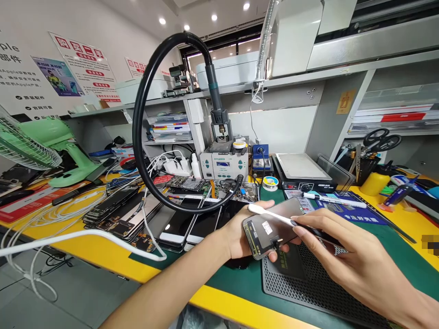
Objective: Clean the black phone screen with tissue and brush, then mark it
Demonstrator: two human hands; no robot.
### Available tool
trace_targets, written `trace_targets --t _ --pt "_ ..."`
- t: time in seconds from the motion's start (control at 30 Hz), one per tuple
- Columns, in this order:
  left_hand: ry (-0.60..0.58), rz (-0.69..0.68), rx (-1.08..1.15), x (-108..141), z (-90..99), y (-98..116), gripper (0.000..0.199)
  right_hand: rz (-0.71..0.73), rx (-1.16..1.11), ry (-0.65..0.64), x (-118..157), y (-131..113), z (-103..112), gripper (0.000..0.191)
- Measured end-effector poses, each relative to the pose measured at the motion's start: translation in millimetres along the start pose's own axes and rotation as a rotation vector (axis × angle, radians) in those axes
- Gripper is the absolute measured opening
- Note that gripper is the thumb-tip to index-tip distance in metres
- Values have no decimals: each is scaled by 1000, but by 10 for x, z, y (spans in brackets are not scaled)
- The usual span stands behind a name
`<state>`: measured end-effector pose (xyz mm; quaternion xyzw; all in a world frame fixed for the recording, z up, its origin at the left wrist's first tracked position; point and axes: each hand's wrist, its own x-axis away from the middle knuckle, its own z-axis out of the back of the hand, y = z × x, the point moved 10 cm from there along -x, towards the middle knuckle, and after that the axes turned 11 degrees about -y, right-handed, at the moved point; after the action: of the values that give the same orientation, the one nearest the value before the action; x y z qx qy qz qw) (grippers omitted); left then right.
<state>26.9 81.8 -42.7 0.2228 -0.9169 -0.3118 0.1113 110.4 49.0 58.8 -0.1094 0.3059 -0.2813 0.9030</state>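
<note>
My left hand (236, 235) is closed around a phone screen (274, 230), gripping it by its edges. The screen's grey back faces up, with a small white label and a short ribbon cable near its lower end. Between the thumb and fingers of my right hand (353, 256) is a slim tool (270, 213) with a long white blade and a dark handle. Its white part lies across the upper side of the screen; whether it touches cannot be made out. Below both hands lies a black perforated mat (284, 285) on a green work mat (236, 285).
A hot air station (224, 164) with a looping black hose (137, 119) stands behind. Several phones (181, 224) and screens lie left, near a white cable (103, 234). A heating plate (302, 167), marker (338, 200), scissors (380, 139) and yellow bottle (373, 183) are right. A green fan (73, 160) stands far left.
</note>
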Motion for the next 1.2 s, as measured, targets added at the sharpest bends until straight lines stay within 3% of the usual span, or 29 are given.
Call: trace_targets --t 0.33,0.7,0.9,1.2 --pt "20 -178 72 52 -23 221 53 -81 -85 -42 15 82 -67 14" --pt "56 -239 58 97 -55 267 59 -5 -55 -109 5 9 -133 18" --pt "137 -356 46 166 -74 380 58 -46 -87 -135 35 79 -170 16" --pt "127 -546 -3 283 -134 534 58 -39 -71 -102 50 85 -140 12"
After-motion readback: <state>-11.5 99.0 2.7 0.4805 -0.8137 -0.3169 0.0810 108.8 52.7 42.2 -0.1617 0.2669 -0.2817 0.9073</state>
